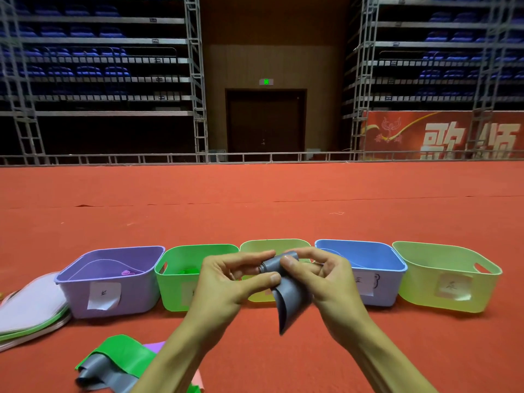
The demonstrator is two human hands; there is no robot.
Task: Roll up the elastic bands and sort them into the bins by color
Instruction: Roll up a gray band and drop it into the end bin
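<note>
A grey elastic band (287,296) is partly rolled, and its loose tail hangs down toward the red floor. My left hand (226,282) pinches the rolled end between thumb and fingers. My right hand (320,276) grips the band from the other side, thumb on top. Both hands hover in front of a row of bins: purple (113,282), green (181,279), a yellow-green middle one (255,246), blue (368,265) and yellow-green (445,276). A pink roll (127,272) lies in the purple bin. Something green (188,270) shows in the green bin.
A pile of loose bands, green (122,355), grey (99,375) and purple (154,346), lies on the floor at the lower left. Flat stacked lids (31,304) sit left of the purple bin. Each bin has a paper label on its front.
</note>
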